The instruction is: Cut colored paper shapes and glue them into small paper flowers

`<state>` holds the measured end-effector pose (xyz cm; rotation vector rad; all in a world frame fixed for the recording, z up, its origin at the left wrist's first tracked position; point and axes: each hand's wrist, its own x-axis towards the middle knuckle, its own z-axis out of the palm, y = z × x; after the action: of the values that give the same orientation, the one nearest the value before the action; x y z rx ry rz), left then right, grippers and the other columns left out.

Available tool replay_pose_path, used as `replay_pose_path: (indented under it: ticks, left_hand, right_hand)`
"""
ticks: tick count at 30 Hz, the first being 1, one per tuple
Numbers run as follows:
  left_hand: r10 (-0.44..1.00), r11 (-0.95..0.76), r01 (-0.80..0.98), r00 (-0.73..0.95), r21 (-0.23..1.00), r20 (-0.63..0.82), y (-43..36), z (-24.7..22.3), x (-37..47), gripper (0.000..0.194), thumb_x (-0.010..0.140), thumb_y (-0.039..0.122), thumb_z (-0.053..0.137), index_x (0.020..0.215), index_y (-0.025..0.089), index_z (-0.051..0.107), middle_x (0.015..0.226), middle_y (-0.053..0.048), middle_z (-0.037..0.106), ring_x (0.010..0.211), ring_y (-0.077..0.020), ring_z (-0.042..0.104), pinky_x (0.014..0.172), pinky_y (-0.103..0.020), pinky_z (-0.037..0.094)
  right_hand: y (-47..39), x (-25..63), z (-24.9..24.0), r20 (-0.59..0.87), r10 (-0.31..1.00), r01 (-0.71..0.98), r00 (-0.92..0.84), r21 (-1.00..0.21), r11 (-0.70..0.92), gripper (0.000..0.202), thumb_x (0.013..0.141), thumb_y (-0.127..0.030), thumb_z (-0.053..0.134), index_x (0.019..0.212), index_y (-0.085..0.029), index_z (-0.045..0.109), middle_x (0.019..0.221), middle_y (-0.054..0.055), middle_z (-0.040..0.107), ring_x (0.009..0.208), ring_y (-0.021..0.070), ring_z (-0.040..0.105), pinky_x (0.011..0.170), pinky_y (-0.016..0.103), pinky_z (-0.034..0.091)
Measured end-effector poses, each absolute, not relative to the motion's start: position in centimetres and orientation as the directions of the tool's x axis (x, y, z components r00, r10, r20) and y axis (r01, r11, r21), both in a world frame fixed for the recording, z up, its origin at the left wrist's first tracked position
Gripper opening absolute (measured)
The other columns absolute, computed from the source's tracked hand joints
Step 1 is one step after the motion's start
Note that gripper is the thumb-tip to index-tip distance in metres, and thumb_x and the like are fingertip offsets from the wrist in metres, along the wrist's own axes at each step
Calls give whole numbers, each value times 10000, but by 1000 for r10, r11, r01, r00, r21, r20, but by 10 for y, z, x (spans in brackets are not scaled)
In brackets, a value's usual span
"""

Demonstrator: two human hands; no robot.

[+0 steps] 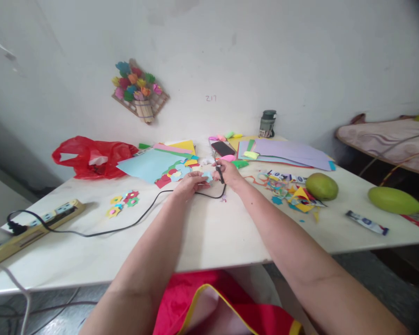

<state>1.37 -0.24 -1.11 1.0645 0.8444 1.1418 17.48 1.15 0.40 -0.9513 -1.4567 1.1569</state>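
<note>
Near the middle of the table, my left hand [192, 181] pinches a small piece of light blue paper [207, 176]. Just to its right, my right hand [229, 173] is closed round a small black corded tool [219, 175], its exact kind partly hidden by the fingers. A black cord [125, 229] runs from that tool across the table to a power strip [56, 217] on the left. Cut paper flowers [172, 173] in several colours lie behind my left hand. More finished paper flowers [123, 203] rest farther left.
A red plastic bag [94, 157] and coloured paper sheets [139, 165] stand at the back left. A phone [223, 149], purple sheets [289, 152] and a dark jar [267, 123] are behind. Right lie paper scraps [296, 197], two green fruits [321, 186] and a tube [367, 222].
</note>
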Motion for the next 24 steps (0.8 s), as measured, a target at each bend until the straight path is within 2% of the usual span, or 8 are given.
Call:
replay_pose_path:
  ticks: [8, 14, 18, 21, 24]
  left_hand:
    - [975, 30, -311, 219, 950, 41, 0, -14, 13, 229, 579, 152, 725, 628, 128, 502, 555, 12, 569, 541, -109, 597, 590, -258, 530]
    - [976, 30, -327, 212, 945, 43, 0, -15, 12, 281, 584, 165, 734, 675, 146, 469, 583, -9, 617, 558, -157, 641, 564, -260, 529]
    - [976, -20, -344, 199, 939, 93, 0, -17, 11, 280, 588, 176, 742, 689, 137, 485, 630, -3, 625, 631, -159, 660, 617, -257, 539]
    - [975, -27, -343, 200, 939, 101, 2, -19, 9, 270, 594, 188, 745, 683, 127, 498, 633, 6, 615, 654, -150, 662, 640, -245, 540]
    - [976, -17, -343, 199, 939, 91, 2, -18, 8, 275, 599, 195, 745, 673, 133, 487, 612, 14, 604, 643, -153, 662, 639, -254, 543]
  right_hand:
    - [15, 175, 1, 216, 951, -39, -223, -976, 213, 305, 569, -56, 616, 839, -156, 513, 489, -72, 554, 422, 86, 538, 428, 174, 409]
    - [11, 185, 7, 163, 965, 51, -206, -983, 177, 254, 617, -47, 612, 826, -153, 514, 469, -71, 535, 380, 77, 512, 379, 159, 368]
    - [5, 191, 13, 64, 962, 178, -265, -977, 114, 190, 653, -153, 678, 769, -134, 530, 471, -48, 530, 360, 65, 484, 331, 152, 319]
    - [6, 195, 12, 48, 925, 266, -376, -951, 158, 217, 666, -266, 701, 729, -125, 547, 497, -18, 550, 371, 67, 499, 295, 144, 254]
    - [10, 201, 6, 39, 881, 274, -472, -943, 189, 273, 676, -346, 695, 760, -128, 553, 551, 4, 585, 395, 69, 522, 290, 142, 243]
